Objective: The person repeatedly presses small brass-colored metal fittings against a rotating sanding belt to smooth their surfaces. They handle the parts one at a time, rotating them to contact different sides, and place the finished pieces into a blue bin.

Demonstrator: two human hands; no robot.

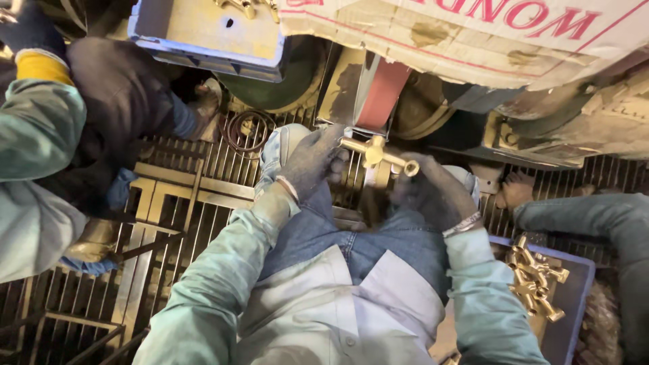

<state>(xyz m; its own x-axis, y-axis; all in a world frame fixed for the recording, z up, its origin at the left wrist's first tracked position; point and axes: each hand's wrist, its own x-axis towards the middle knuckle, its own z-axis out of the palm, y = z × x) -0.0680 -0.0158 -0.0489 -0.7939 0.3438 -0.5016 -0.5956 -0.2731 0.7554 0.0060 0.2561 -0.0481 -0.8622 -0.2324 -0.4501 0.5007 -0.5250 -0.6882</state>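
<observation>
The brass fitting (376, 154), a cross-shaped piece with a short tube end, sits just above the middle of the frame, held up in front of the red sanding belt (382, 94) that runs down from the machine at top centre. The left hand (312, 161), in a grey glove, has its fingers curled round the fitting's left arm, and the right hand (433, 190), also gloved, grips the right-hand end with fingers clenched around it, so both hands are grasping the one piece over the person's knees in blue jeans (351, 236). From where I stand, the worry is how near the gloved fingertips are to that belt: if the belt is running, a snag of the fabric could pull a finger in, and a piece this small gives little to hold, so it might be wrenched loose. If it drops, it could fall onto the metal floor grating (189, 182) below and catch between the bars. At lower right, a blue tray (574, 297) holds more brass fittings (537, 277), close by the right elbow, where a careless swing could knock it. Another person's sleeve (34, 128) crowds in at upper left, and a second blue crate (203, 34) sits at the top edge.
</observation>
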